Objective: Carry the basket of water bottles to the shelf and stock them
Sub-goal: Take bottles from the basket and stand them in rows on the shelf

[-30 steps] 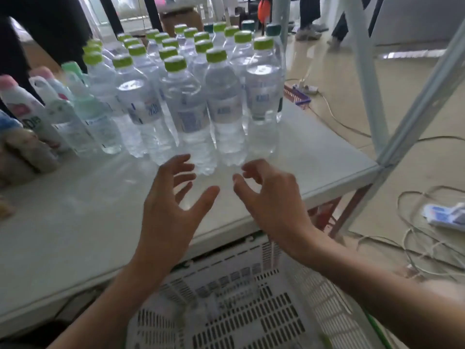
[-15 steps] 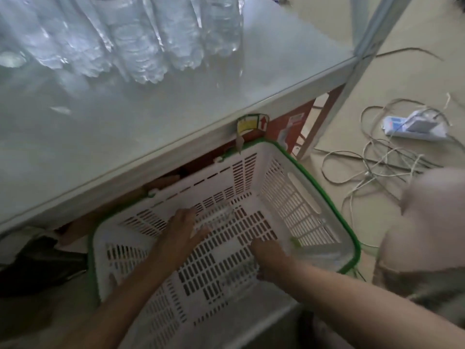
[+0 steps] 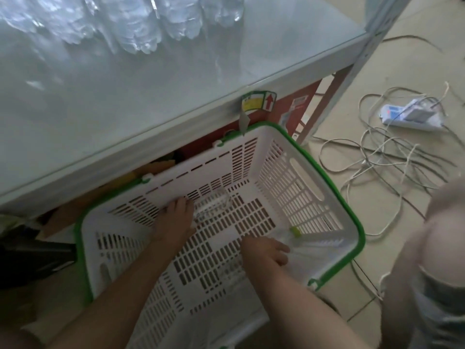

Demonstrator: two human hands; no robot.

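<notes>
Reaching down into basket (image 3: 314,172): left hand (image 3: 176,220), right hand (image 3: 264,250).

Two bare forearms enter from the bottom of the frame, with no sleeves, watch, bracelet or rings to be seen on them. The left hand (image 3: 175,220) and the right hand (image 3: 265,251) are ungloved. At the right edge a bent knee (image 3: 450,222) shows bare, with the hem of grey-green shorts (image 3: 439,321) below it, blurred.

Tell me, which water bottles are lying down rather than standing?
The two in the basket: one by the left hand, one green-capped bottle by the right hand. The shelf bottles stand upright.
</notes>
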